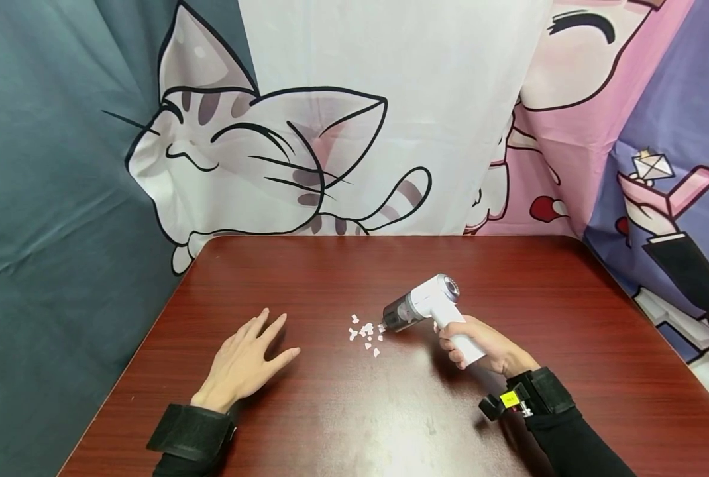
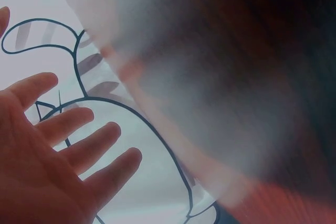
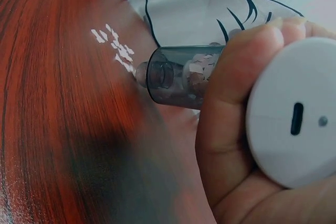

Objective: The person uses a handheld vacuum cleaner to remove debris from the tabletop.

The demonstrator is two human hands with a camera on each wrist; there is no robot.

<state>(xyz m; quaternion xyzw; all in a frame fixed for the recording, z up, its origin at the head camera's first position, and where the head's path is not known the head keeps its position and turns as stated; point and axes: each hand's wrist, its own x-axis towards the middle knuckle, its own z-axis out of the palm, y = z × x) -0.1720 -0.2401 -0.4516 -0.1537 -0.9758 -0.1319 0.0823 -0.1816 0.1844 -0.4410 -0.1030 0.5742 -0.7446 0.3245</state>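
Observation:
My right hand (image 1: 480,341) grips the white handle of a handheld vacuum cleaner (image 1: 440,298). Its dark see-through nozzle end points left, at the edge of a small scatter of white paper scraps (image 1: 366,330) on the table. In the right wrist view, white bits show inside the clear dust cup (image 3: 176,77), and the tip is close to the nearest scraps (image 3: 122,51). Fingers spread, my left hand (image 1: 241,364) is over the table left of the scraps and holds nothing; the left wrist view shows its palm (image 2: 47,161) and straight fingers.
A dark red wooden table (image 1: 307,411) lies under both hands, its far edge against a hanging cloth (image 1: 426,40) printed with a cartoon cat. A black wrist strap with a small camera (image 1: 491,406) sits on the right forearm.

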